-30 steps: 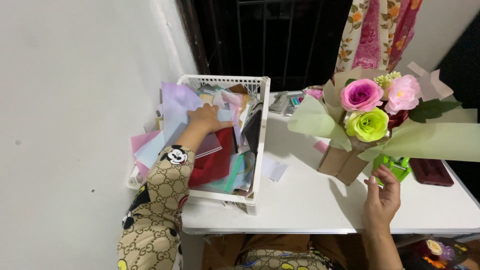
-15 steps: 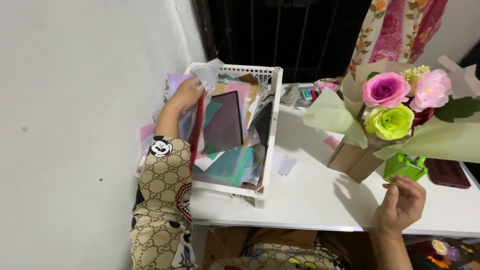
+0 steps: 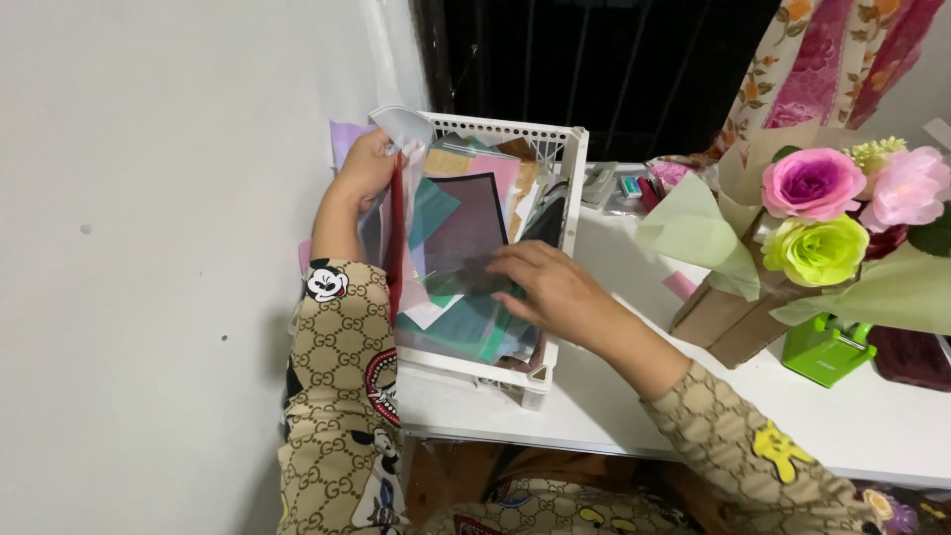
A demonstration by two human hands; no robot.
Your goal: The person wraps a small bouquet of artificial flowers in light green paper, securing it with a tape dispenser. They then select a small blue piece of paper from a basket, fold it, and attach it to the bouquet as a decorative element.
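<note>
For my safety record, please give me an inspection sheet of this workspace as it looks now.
Surface: white table, mostly bare at the front.
Job's things: white basket full of coloured paper sheets.
Clutter: paper flower bouquet, green tape dispenser, small items behind the basket.
Fingers: left hand holds sheets upright at the basket's far left; right hand lies flat on the sheets.
Cables: nothing seen.
Surroundings: white wall, dark barred window, floral curtain.

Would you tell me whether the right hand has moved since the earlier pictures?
Yes. The right hand went leftward from beside the green stapler into the white basket.
</note>
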